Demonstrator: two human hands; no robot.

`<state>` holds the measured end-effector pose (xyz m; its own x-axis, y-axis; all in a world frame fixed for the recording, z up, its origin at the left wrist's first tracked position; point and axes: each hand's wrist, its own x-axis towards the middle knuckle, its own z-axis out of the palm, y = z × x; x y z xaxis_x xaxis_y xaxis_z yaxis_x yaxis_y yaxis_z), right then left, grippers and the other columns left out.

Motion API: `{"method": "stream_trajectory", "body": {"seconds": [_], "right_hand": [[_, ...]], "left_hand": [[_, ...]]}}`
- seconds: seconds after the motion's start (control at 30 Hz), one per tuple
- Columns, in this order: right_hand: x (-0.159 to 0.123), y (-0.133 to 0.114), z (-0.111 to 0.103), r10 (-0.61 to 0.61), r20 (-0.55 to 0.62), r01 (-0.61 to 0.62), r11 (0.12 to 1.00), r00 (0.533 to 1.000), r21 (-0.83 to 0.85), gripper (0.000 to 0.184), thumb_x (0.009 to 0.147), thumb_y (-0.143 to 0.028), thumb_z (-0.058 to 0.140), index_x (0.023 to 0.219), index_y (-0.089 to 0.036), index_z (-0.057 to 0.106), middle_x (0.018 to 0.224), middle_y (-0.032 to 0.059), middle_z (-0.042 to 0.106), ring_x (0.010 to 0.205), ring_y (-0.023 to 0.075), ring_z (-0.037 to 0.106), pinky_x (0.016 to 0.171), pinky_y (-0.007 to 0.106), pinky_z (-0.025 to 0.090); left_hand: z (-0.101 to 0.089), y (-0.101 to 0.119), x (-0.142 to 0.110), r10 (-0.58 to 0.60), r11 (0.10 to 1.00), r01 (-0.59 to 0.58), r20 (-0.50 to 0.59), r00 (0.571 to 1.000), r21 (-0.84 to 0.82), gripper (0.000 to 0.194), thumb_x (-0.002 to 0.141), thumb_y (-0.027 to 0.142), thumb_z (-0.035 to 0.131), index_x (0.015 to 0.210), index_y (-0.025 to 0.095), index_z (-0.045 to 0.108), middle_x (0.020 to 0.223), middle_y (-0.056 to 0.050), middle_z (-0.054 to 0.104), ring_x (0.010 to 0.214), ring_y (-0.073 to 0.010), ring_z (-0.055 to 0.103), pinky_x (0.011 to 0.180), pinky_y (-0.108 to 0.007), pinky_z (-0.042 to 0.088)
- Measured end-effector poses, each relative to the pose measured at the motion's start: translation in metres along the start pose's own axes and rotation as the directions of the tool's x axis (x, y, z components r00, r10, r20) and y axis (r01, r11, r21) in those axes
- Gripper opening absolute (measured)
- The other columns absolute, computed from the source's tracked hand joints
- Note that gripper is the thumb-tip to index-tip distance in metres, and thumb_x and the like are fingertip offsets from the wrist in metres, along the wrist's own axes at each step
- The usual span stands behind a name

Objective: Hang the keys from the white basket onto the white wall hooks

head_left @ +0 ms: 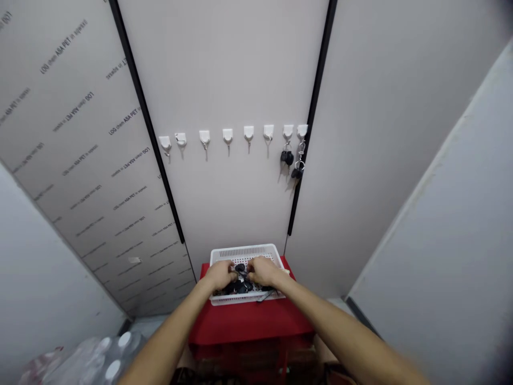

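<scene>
A white perforated plastic basket [244,250] holds several black-headed keys [240,287] in a loose pile. Over its left side, my left hand [220,274] reaches in with curled fingers. My right hand [262,270] comes in from the other side, its fingers also bent inward. Between the two hands is a small bunch of black keys [240,267], which the fingertips of both appear to grip. Fine detail at the fingertips is too small to make out. A thin dark strip [264,295] hangs over the basket's front rim.
A red cloth-covered stand [248,321] bears the basket. Above it, a row of white hooks [227,135] runs along the wall panel. Black key sets [287,156] hang from the two rightmost hooks. White-capped bottles [116,353] in plastic wrap stand at lower left. Walls close in on both sides.
</scene>
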<state>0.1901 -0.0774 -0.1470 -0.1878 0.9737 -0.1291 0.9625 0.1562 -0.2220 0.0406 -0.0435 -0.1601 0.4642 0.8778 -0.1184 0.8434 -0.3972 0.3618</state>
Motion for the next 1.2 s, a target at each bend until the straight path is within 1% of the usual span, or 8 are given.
{"method": "stream_trajectory", "body": {"seconds": [0.23, 0.43, 0.57, 0.7, 0.83, 1.0, 1.1, 1.2], "right_hand": [[-0.002, -0.009, 0.004, -0.136, -0.046, 0.131, 0.986, 0.990, -0.103, 0.030, 0.055, -0.030, 0.048, 0.083, -0.021, 0.056, 0.082, 0.0075, 0.058, 0.080, 0.0201, 0.047, 0.066, 0.028, 0.033], [-0.003, -0.007, 0.003, -0.116, -0.105, 0.115, 0.993, 0.988, -0.015, 0.029, 0.060, -0.031, 0.043, 0.084, -0.018, 0.055, 0.080, 0.0057, 0.057, 0.075, 0.0165, 0.048, 0.063, 0.025, 0.032], [-0.004, -0.009, 0.000, -0.210, -0.089, 0.206, 0.977, 0.974, -0.051, 0.026, 0.059, -0.026, 0.045, 0.083, -0.021, 0.056, 0.082, 0.0043, 0.057, 0.079, 0.0167, 0.047, 0.066, 0.025, 0.032], [-0.007, -0.018, -0.002, -0.234, 0.099, 0.247, 0.957, 0.967, -0.149, 0.026, 0.055, -0.024, 0.050, 0.080, -0.021, 0.058, 0.077, 0.0059, 0.059, 0.078, 0.0205, 0.048, 0.066, 0.030, 0.032], [-0.006, -0.021, 0.005, -0.216, 0.069, 0.226, 0.952, 0.974, -0.209, 0.018, 0.058, -0.017, 0.044, 0.069, -0.017, 0.059, 0.074, 0.0093, 0.059, 0.079, 0.0218, 0.048, 0.068, 0.033, 0.031], [0.002, -0.008, 0.004, -0.149, -0.163, 0.191, 0.939, 0.975, 0.285, 0.018, 0.061, -0.012, 0.038, 0.067, -0.016, 0.055, 0.067, 0.0028, 0.058, 0.065, 0.0120, 0.050, 0.060, 0.023, 0.035], [0.007, -0.002, -0.018, 0.056, -0.208, 0.105, 0.722, 0.976, 0.684, 0.014, 0.063, -0.016, 0.037, 0.070, -0.013, 0.050, 0.055, -0.0008, 0.053, 0.048, 0.0072, 0.046, 0.048, 0.018, 0.035], [0.008, -0.004, -0.044, 0.143, -0.170, 0.083, 0.475, 0.975, 0.876, 0.006, 0.060, -0.016, 0.042, 0.063, -0.013, 0.046, 0.046, -0.0052, 0.046, 0.039, 0.0045, 0.041, 0.044, 0.017, 0.035]], "left_hand": [[0.001, 0.006, -0.003, 0.014, 0.992, -0.014, 0.006, 1.000, 0.129, 0.025, 0.061, 0.020, 0.042, 0.082, 0.016, 0.055, 0.082, -0.010, 0.058, 0.077, -0.0194, 0.051, 0.064, -0.026, 0.036], [-0.006, -0.001, 0.006, -0.168, 0.974, 0.140, -0.152, 0.974, -0.179, 0.029, 0.063, 0.008, 0.031, 0.083, 0.013, 0.053, 0.067, -0.005, 0.059, 0.060, -0.0097, 0.052, 0.056, -0.019, 0.036], [-0.010, 0.000, 0.001, -0.133, 0.977, 0.113, -0.106, 0.985, -0.179, 0.026, 0.061, 0.009, 0.035, 0.078, 0.013, 0.055, 0.066, -0.003, 0.058, 0.059, -0.0091, 0.050, 0.055, -0.018, 0.035], [-0.004, 0.006, -0.011, 0.049, 0.998, -0.046, 0.115, 0.992, -0.031, 0.023, 0.052, 0.013, 0.046, 0.073, 0.017, 0.057, 0.070, -0.001, 0.058, 0.066, -0.0129, 0.050, 0.055, -0.019, 0.035], [0.003, 0.011, -0.016, 0.009, 0.994, -0.023, 0.125, 0.992, 0.108, 0.024, 0.050, 0.015, 0.049, 0.072, 0.018, 0.057, 0.073, -0.004, 0.058, 0.070, -0.0172, 0.051, 0.056, -0.023, 0.035], [-0.004, 0.004, -0.013, -0.003, 0.993, 0.015, 0.100, 0.995, -0.115, 0.023, 0.054, 0.013, 0.046, 0.075, 0.015, 0.055, 0.067, -0.001, 0.057, 0.061, -0.0113, 0.049, 0.052, -0.019, 0.034], [-0.020, 0.003, -0.009, -0.012, 0.947, 0.035, 0.074, 0.997, -0.318, 0.021, 0.058, 0.010, 0.043, 0.076, 0.011, 0.053, 0.061, 0.000, 0.055, 0.055, -0.0084, 0.047, 0.050, -0.018, 0.035], [-0.037, 0.016, -0.007, 0.029, 0.864, -0.027, -0.004, 1.000, -0.502, 0.023, 0.055, 0.008, 0.047, 0.078, 0.009, 0.052, 0.071, -0.003, 0.057, 0.063, -0.0088, 0.049, 0.058, -0.019, 0.037]]}}
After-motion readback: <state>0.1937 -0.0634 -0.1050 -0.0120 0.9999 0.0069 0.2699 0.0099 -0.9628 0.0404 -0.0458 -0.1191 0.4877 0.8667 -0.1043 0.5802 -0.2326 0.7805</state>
